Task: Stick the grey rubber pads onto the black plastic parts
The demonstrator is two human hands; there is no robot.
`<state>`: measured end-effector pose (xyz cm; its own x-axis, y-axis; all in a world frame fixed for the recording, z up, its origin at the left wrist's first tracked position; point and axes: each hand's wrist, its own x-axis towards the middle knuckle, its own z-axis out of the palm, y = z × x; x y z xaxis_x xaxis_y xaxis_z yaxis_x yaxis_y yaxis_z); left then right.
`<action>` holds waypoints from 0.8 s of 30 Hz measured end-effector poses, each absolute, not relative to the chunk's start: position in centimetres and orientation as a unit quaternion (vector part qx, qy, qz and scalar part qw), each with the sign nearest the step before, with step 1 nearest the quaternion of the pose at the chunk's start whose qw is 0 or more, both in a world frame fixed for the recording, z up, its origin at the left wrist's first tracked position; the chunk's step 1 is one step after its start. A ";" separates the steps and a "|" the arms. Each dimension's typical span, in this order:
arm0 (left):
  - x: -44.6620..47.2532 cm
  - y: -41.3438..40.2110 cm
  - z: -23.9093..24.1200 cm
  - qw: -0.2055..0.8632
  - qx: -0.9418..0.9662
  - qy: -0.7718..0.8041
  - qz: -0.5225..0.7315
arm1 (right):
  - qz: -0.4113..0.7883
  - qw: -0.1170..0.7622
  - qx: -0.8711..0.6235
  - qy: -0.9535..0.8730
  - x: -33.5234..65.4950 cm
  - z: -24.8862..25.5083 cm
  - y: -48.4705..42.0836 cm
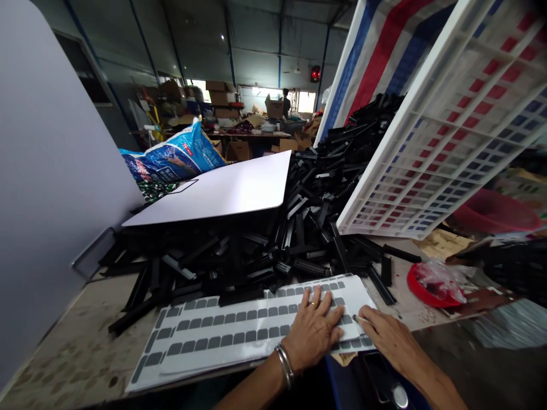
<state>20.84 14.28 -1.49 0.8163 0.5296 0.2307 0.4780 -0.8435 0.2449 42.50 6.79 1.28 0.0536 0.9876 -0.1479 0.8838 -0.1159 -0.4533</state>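
A white sheet with rows of grey rounded stickers [231, 341] lies on the near edge of the table, apparently with more sheets under it. My left hand [314, 324] rests flat on its right part, fingers spread, a ring on one finger and metal bangles at the wrist. My right hand [388, 339] is closed in a pinch at the sheet's right end. A small dark bit shows at its fingertips, but what they grip is too small to make out. Just beyond the sheet lies a heap of black plastic strips [235, 262], some touching its far edge.
A white board [222, 193] lies over the heap, and a larger white panel [55, 171] stands at left. A white plastic crate [384, 188] leans at right, near a red dish [431, 290] holding clear plastic. Behind are a blue sack [179, 154] and a distant person [286, 102].
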 end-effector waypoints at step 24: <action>21.3 14.2 -2.2 0.108 0.944 0.274 0.151 | 0.085 0.049 -0.668 -0.737 40.9 0.4 8.2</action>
<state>21.33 14.15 -2.24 0.8045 0.5497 0.2251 0.4843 -0.8264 0.2873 40.94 8.20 0.43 -0.1018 0.9940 -0.0411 0.9774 0.0922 -0.1902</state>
